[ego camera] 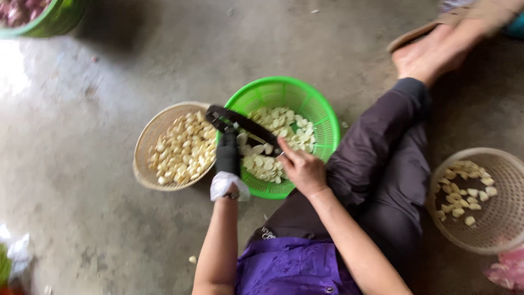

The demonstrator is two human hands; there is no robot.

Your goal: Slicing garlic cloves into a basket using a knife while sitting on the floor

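A long black slicer (pixel 245 124) lies slanted across the rim of a green plastic basket (pixel 323 112) that holds pale sliced garlic (pixel 262 164). My left hand (pixel 227 154), in a black glove with a white cuff, grips the slicer from below near its left end. My bare right hand (pixel 303 170) has its fingers curled against the slicer's right end, over the basket. Whatever is under those fingertips is hidden. A beige woven basket (pixel 146 143) full of peeled garlic cloves (pixel 185 147) touches the green basket on its left.
I sit on a concrete floor, dark trouser leg (pixel 382 158) stretched right, foot in a sandal (pixel 431 49) at the top. Another beige basket (pixel 510 229) with some garlic stands at right, above a pink bag (pixel 507 273). A green tub (pixel 54 22) is top left.
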